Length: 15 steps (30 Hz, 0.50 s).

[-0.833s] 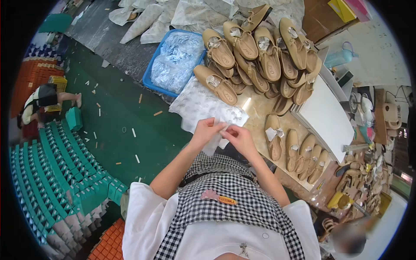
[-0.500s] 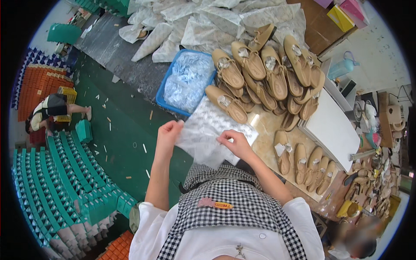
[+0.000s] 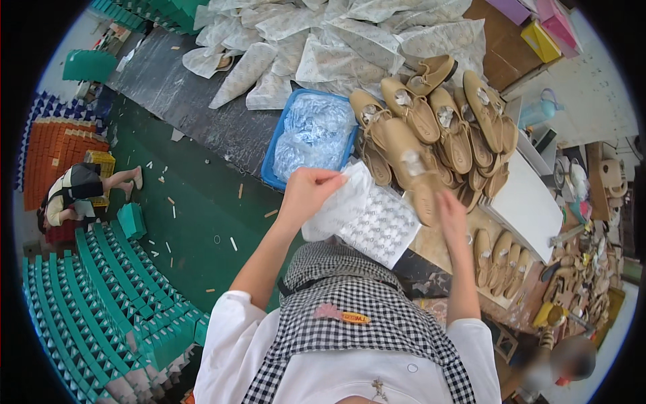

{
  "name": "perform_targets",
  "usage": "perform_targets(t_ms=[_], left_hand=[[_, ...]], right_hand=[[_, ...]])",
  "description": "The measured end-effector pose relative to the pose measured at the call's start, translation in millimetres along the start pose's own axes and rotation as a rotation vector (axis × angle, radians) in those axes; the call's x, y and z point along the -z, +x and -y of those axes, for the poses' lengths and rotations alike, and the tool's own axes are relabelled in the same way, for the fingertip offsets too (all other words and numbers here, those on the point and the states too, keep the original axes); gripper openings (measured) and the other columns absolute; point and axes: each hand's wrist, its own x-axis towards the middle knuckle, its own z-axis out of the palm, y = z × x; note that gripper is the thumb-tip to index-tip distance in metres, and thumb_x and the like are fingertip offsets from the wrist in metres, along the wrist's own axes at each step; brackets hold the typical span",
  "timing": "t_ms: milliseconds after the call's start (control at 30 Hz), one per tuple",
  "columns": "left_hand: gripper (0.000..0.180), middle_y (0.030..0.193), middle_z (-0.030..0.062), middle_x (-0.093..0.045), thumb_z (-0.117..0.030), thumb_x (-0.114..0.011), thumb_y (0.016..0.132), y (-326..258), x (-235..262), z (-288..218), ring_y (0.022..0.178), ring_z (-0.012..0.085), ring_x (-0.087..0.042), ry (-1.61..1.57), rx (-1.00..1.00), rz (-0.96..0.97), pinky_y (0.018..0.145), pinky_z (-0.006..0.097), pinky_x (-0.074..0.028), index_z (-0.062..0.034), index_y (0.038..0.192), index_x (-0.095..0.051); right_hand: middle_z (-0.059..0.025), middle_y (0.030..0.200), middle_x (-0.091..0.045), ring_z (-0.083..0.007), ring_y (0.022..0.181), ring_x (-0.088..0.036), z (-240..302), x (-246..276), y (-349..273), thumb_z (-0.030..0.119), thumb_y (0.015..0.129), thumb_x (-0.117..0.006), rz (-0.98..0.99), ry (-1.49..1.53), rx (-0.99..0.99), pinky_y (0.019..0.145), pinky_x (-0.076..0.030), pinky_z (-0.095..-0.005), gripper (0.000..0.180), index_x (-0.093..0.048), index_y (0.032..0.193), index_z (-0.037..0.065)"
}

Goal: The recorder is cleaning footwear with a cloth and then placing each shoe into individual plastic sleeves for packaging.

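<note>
Between the pinched fingers of my left hand (image 3: 311, 194) is a thin white translucent wrapping bag (image 3: 346, 202). It hangs over a stack of printed white bags (image 3: 387, 232) at the table's near edge. My right hand (image 3: 453, 219), somewhat blurred, is closed at the heel end of a tan slip-on shoe (image 3: 422, 195). That shoe is tilted, toe pointing away from me, with clear crumpled stuffing inside. My right fingers are partly hidden behind its edge. Just beyond lies a heap of similar tan shoes (image 3: 452, 138).
A blue basket (image 3: 272, 158) of crumpled clear plastic stands beyond my left hand. Wrapped shoes (image 3: 323, 54) pile up at the back. Several tan shoes (image 3: 501, 259) line up at right beside white boards (image 3: 528, 195). Green boxes (image 3: 101, 303) stand at left, where another person (image 3: 81, 188) bends over.
My right hand has left the bag and moved right, taking up the single tan shoe that lay apart. My left hand has moved right with the bag.
</note>
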Motion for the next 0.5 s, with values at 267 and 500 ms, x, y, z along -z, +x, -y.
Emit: perform_targets(t_ms=[267, 500], left_hand=[[0.023, 0.059, 0.0037, -0.061, -0.022, -0.066, 0.078, 43, -23, 26, 0.056, 0.0039, -0.052, -0.164, 0.098, 0.135, 0.051, 0.023, -0.042, -0.0036, 0.092, -0.070], [0.018, 0.058, 0.0099, -0.062, -0.021, -0.066, 0.079, 12, -20, -8, 0.048, 0.0084, -0.053, 0.148, -0.276, -0.055, 0.045, 0.025, -0.039, -0.0065, 0.088, -0.072]], right_hand=[[-0.0144, 0.069, -0.055, -0.0165, 0.055, -0.051, 127, 49, -72, 0.012, 0.087, -0.054, 0.209, -0.123, -0.117, 0.057, -0.044, -0.0284, 0.027, -0.059, 0.113, 0.008], [-0.0114, 0.097, -0.054, -0.0280, 0.068, -0.058, 125, 26, -84, 0.003, 0.077, -0.059, 0.313, -0.151, 0.059, 0.064, -0.049, -0.0345, 0.047, -0.057, 0.121, 0.019]])
